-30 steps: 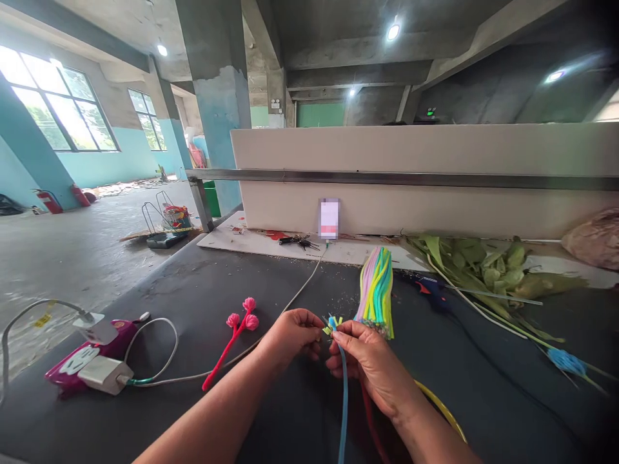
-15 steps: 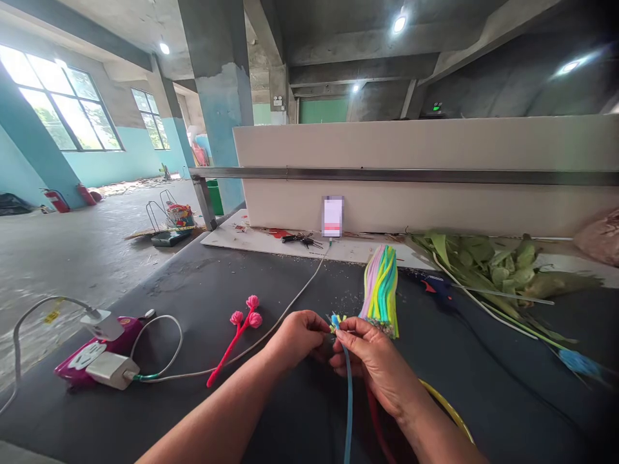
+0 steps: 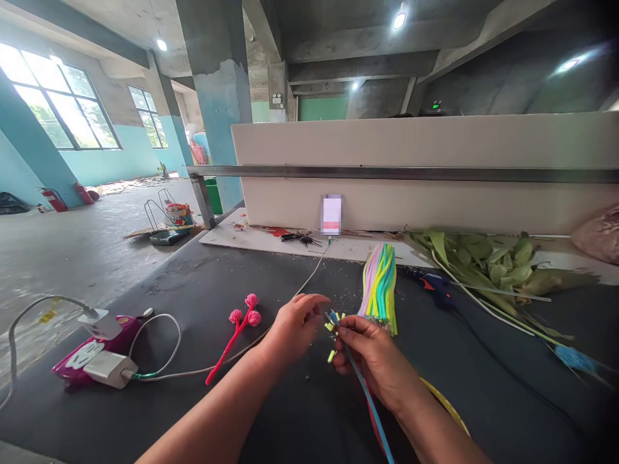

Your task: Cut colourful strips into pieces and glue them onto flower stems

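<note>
My right hand [image 3: 365, 348] pinches a long blue strip [image 3: 366, 380] near its upper end. The strip runs down past the wrist to the bottom edge of the view. Several short yellow-green pieces [image 3: 331, 356] lie or hang by those fingertips; whether the hand holds some of them I cannot tell. Just to the left, my left hand [image 3: 296, 328] is open, its index finger stretched towards the strip's tip without gripping anything. A red strip [image 3: 374, 415] hangs beneath the right hand, and a yellow strip [image 3: 447, 407] curves out behind that forearm.
Beyond the hands lies a bundle of pastel strands [image 3: 380, 280]. A pink branch with fuzzy balls [image 3: 235, 341] is at left, near a power strip [image 3: 82, 357] and white cable. A phone [image 3: 331, 214] leans on the board. A dark-blue glue gun [image 3: 438, 290] and leaves [image 3: 498, 264] lie right.
My left hand has let go at the blue strip's tip and drawn slightly left and up, fingers opening. The strip's lower end has swung to the right, and more yellow-green pieces show.
</note>
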Tool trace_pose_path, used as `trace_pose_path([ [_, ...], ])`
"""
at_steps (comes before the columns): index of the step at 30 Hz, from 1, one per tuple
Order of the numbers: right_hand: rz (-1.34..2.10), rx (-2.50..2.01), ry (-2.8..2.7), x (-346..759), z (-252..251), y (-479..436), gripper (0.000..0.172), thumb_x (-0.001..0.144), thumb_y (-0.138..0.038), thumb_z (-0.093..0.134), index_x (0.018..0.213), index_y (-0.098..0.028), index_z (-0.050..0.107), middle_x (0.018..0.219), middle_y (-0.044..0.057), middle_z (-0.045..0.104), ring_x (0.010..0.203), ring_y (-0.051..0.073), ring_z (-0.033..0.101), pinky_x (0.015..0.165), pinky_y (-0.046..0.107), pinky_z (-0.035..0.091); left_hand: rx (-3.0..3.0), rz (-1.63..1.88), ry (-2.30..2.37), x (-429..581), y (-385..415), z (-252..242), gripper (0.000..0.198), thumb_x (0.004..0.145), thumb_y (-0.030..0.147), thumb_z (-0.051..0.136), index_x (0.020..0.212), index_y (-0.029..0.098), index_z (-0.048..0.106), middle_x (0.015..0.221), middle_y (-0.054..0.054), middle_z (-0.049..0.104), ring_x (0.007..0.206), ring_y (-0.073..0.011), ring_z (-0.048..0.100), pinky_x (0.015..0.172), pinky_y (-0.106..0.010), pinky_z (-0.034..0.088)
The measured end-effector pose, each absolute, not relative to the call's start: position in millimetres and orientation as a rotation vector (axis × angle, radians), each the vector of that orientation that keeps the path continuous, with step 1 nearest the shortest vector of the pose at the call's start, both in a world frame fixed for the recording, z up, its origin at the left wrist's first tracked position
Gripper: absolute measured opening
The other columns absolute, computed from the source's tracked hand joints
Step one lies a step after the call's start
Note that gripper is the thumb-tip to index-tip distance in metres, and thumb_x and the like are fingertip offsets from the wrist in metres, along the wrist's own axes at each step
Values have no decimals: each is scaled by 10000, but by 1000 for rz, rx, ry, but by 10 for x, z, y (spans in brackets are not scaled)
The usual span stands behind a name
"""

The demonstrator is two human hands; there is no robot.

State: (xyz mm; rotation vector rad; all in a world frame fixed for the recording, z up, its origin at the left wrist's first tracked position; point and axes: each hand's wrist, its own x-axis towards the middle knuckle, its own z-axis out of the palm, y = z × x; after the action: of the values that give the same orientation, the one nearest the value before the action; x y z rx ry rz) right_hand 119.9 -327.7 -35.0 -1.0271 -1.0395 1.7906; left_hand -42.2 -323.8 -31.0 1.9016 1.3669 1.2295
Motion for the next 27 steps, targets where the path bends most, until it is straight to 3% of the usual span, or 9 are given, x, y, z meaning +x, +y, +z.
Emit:
trace_pose_path([
  [4,1802,-1005,-1085,1181,-357,-3283,206,725,-327,674,779,-179,540,564,-38,576,421,92,530,403,212,430,2265,1106,1093,-505,-3287,-205,311,841,169,448,1079,206,644,983,-85,627,925,-171,567,848,-255,419],
  [16,1752,-1067,-1338,1210,-273,-3263,284,697,-411,673,708,-172,520,487,-71,534,322,75,469,322,192,386,2482,869,1050,-566,-3326,-106,292,867,202,402,947,201,683,861,-81,665,846,-182,570,802,-273,422],
  [23,1600,-1201,-1498,1218,-285,-3259,254,726,-418,617,697,-190,510,429,-96,471,277,58,403,290,167,273,1982,808,1151,-573,-3320,-128,108,735,199,563,727,151,659,661,-3,575,611,-103,493,587,-205,389],
  [27,1506,-1197,-1619,1245,-264,-3278,195,762,-365,591,714,-188,527,424,-98,433,311,40,365,336,155,246,1534,689,1022,-596,-3319,-149,180,684,300,650,757,140,613,601,31,509,515,-65,426,497,-189,344],
])
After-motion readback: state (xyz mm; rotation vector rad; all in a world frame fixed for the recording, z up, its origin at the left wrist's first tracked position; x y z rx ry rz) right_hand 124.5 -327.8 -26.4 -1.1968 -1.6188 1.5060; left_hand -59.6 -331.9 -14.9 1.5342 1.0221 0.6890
